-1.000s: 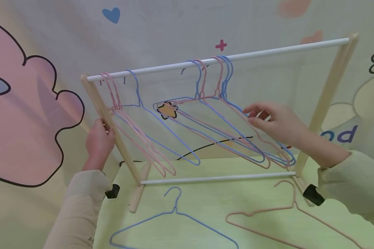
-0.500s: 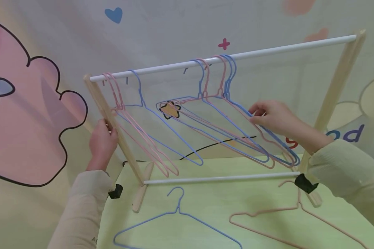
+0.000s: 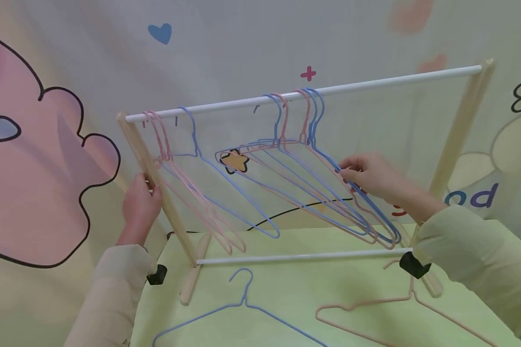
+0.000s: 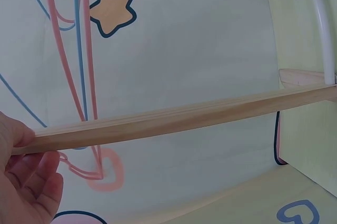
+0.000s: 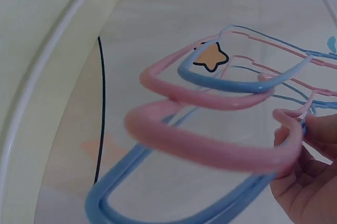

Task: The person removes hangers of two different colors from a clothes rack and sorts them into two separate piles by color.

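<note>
The left hand (image 3: 140, 205) grips the rack's left post (image 3: 156, 185), fingers curled round the slanted wood; in the left wrist view the hand (image 4: 23, 182) wraps the same post (image 4: 174, 120) near its upper end. The rack (image 3: 460, 130) stands on a pale green table (image 3: 295, 299) before a backdrop (image 3: 47, 159) printed with a pink cloud, a heart and a star.

Just right of the held post, two pink hangers (image 3: 191, 197) hang from the white top rail (image 3: 304, 94), with one blue hanger (image 3: 226, 185) beside them. Further right along the rail, a bunch of blue and pink hangers (image 3: 304, 185) hangs close together, hooks crowded at the rail's middle.

The right hand (image 3: 371, 176) pinches the near shoulder of the bunch's frontmost hangers, fingertips (image 3: 345, 171) closed on the wires. In the right wrist view the hand (image 5: 305, 176) holds a pink hanger (image 5: 210, 145) at its bend, with a blue hanger (image 5: 158, 203) lying just under it; whether the fingers also clasp the blue wire cannot be told.

Below the rack's white lower rail (image 3: 299, 258), a loose blue hanger (image 3: 243, 308) lies flat on the table at left, and a loose pink hanger (image 3: 373, 308) lies at right, the two apart.
</note>
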`<action>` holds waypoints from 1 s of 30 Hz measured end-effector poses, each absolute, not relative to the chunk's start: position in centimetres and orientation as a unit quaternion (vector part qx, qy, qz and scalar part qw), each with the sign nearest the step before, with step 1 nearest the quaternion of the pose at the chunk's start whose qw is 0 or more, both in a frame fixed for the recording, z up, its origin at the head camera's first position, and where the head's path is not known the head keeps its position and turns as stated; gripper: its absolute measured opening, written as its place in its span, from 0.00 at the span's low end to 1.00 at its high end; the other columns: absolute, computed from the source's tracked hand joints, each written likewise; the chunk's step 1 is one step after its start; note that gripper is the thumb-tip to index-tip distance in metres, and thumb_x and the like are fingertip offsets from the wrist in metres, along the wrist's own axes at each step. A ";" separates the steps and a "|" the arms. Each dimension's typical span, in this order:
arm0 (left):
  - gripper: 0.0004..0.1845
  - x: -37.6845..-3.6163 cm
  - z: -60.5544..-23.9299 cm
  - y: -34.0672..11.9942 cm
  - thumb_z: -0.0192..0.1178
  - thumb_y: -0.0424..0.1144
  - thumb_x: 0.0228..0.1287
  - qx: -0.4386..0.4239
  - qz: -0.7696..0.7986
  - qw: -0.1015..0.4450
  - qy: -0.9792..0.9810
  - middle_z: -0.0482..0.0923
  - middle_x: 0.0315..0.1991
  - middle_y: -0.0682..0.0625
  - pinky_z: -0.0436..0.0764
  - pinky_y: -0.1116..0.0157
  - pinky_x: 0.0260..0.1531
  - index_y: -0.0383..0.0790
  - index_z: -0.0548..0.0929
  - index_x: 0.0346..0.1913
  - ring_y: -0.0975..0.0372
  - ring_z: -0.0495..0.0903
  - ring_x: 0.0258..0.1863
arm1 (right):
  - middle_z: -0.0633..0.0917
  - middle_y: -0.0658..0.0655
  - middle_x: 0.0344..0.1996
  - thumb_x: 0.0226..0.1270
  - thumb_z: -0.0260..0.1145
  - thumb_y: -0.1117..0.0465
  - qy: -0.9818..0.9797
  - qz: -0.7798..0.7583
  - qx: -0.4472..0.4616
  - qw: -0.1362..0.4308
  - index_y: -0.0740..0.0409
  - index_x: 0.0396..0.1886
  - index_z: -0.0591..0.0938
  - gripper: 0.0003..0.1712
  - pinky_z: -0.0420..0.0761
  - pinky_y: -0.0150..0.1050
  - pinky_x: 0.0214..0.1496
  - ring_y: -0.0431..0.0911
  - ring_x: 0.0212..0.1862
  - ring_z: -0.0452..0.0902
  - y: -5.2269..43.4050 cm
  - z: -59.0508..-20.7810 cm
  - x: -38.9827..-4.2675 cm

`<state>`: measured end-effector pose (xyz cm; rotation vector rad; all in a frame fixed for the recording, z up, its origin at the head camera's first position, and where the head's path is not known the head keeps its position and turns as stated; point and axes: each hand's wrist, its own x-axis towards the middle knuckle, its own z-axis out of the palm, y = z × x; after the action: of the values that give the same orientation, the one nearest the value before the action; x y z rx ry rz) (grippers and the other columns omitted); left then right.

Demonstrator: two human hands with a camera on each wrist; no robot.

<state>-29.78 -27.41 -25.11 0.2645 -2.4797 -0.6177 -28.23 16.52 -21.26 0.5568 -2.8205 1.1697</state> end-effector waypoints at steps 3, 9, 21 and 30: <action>0.12 -29.5 -25.6 -27.7 0.45 0.39 0.61 0.097 -0.225 0.276 -0.929 0.74 0.42 0.39 0.71 0.54 0.32 0.33 0.67 0.41 0.48 0.74 0.39 | 0.80 0.58 0.28 0.62 0.55 0.64 -0.918 0.349 0.181 0.059 0.67 0.42 0.77 0.13 0.71 0.32 0.25 0.40 0.22 0.70 16.2 -21.8 -27.9; 0.11 -28.7 -26.2 -28.7 0.45 0.40 0.62 0.101 -0.212 0.271 -0.934 0.75 0.42 0.38 0.70 0.56 0.27 0.34 0.67 0.40 0.47 0.75 0.37 | 0.79 0.62 0.33 0.61 0.55 0.65 -0.920 0.341 0.177 0.079 0.67 0.39 0.76 0.10 0.74 0.31 0.29 0.44 0.26 0.78 15.6 -21.9 -27.7; 0.12 -28.4 -25.8 -28.8 0.45 0.40 0.62 0.085 -0.204 0.266 -0.938 0.74 0.42 0.36 0.69 0.57 0.24 0.32 0.66 0.41 0.46 0.75 0.35 | 0.76 0.61 0.26 0.59 0.53 0.67 -0.930 0.269 0.156 0.194 0.67 0.30 0.75 0.06 0.66 0.39 0.33 0.50 0.30 0.68 16.3 -20.5 -26.8; 0.13 -29.1 -25.1 -27.5 0.44 0.40 0.63 0.078 -0.212 0.255 -0.940 0.74 0.44 0.36 0.68 0.57 0.25 0.32 0.66 0.42 0.46 0.74 0.35 | 0.80 0.60 0.30 0.58 0.57 0.64 -0.936 0.253 0.174 0.169 0.64 0.34 0.79 0.08 0.69 0.42 0.38 0.50 0.35 0.72 17.9 -19.5 -26.3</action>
<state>-29.12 -27.54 -25.08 0.2128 -2.5524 -0.5765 -26.26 17.90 -19.47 0.4960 -2.6621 0.7187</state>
